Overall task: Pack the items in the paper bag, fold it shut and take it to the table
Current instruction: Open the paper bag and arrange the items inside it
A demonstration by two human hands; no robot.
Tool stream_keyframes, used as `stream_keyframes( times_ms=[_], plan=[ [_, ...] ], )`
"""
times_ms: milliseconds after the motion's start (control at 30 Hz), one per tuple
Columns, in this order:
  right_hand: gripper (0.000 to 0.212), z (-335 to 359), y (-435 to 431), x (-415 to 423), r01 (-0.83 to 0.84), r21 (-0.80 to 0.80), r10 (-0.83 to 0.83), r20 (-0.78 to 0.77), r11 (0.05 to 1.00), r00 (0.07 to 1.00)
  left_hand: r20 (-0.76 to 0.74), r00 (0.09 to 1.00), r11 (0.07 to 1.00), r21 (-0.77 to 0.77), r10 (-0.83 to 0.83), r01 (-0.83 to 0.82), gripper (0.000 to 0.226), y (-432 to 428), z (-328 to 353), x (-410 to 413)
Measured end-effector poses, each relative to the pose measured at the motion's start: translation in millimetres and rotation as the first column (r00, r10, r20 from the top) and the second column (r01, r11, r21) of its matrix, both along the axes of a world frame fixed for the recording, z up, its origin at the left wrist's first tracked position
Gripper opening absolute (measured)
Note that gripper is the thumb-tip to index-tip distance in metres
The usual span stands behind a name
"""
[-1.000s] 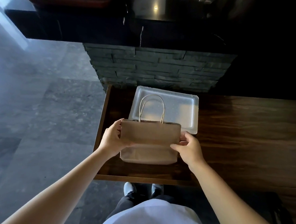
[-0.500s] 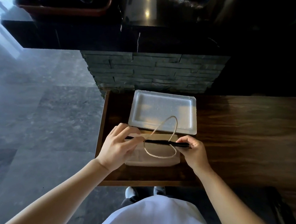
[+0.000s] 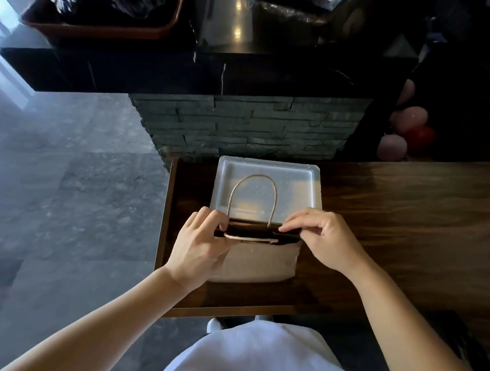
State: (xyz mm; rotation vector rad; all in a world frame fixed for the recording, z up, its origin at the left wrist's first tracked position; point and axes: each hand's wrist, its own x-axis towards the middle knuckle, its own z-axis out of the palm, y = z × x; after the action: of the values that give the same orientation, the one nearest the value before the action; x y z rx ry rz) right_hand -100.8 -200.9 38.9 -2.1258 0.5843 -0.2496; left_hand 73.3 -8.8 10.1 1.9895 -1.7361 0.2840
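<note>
A brown paper bag point(image 3: 254, 262) stands on the dark wooden counter point(image 3: 398, 219) right in front of me. Its mouth is pulled open into a dark narrow slot. My left hand point(image 3: 197, 245) pinches the left end of the rim. My right hand point(image 3: 324, 237) pinches the right end of the rim. One twine handle point(image 3: 251, 197) stands up in a loop behind the mouth; the other lies flat along the near rim. The inside of the bag is too dark to see.
A white foam tray point(image 3: 300, 179) lies empty just behind the bag. A stone-faced wall and a black shelf with a brown tray point(image 3: 108, 30) and wrapped packages rise behind it. Pink and red round things point(image 3: 409, 126) sit at far right. Grey floor lies left.
The bag was held flat and upright, then tipped with its top nearly closed; now both hands have pulled the rim apart and the far handle stands up again.
</note>
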Motion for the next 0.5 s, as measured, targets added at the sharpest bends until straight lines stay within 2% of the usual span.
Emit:
stream_keyframes(
  times_ms=[100,167,200,267,333,400,433,500],
  plan=[
    [0.036,30,4,14,-0.065,-0.116,0.078,0.119,0.991,0.99,0.026,0.999,0.999,-0.015,-0.046,0.047,0.014,5,5,-6],
    [0.036,41,13,29,-0.148,-0.091,0.157,0.107,0.985,0.982,0.035,0.998,0.998,-0.017,-0.06,0.061,0.009,5,9,-10],
    [0.037,42,18,38,-0.194,-0.04,0.195,0.036,0.98,0.98,0.039,0.997,0.998,-0.014,-0.067,0.067,0.009,5,11,-11],
    [0.036,38,23,56,-0.3,0.003,0.293,-0.224,0.954,0.93,0.033,0.995,0.996,-0.007,-0.093,0.093,0.012,5,14,-16],
    [0.031,28,23,71,-0.459,-0.028,0.379,-0.52,0.888,0.765,0.024,0.991,0.992,0.0,-0.129,0.129,0.012,7,17,-23],
    [0.027,19,22,81,-0.548,0.005,0.377,-0.731,0.837,0.568,0.018,0.985,0.985,0.014,-0.172,0.172,0.012,10,19,-31],
    [0.037,15,22,86,-0.562,0.004,0.343,-0.796,0.827,0.499,0.01,0.981,0.981,0.023,-0.195,0.195,0.014,13,20,-34],
    [0.068,10,19,93,-0.563,-0.027,0.266,-0.861,0.826,0.433,-0.023,0.975,0.972,0.075,-0.223,0.224,0.02,18,20,-38]
  ],
)
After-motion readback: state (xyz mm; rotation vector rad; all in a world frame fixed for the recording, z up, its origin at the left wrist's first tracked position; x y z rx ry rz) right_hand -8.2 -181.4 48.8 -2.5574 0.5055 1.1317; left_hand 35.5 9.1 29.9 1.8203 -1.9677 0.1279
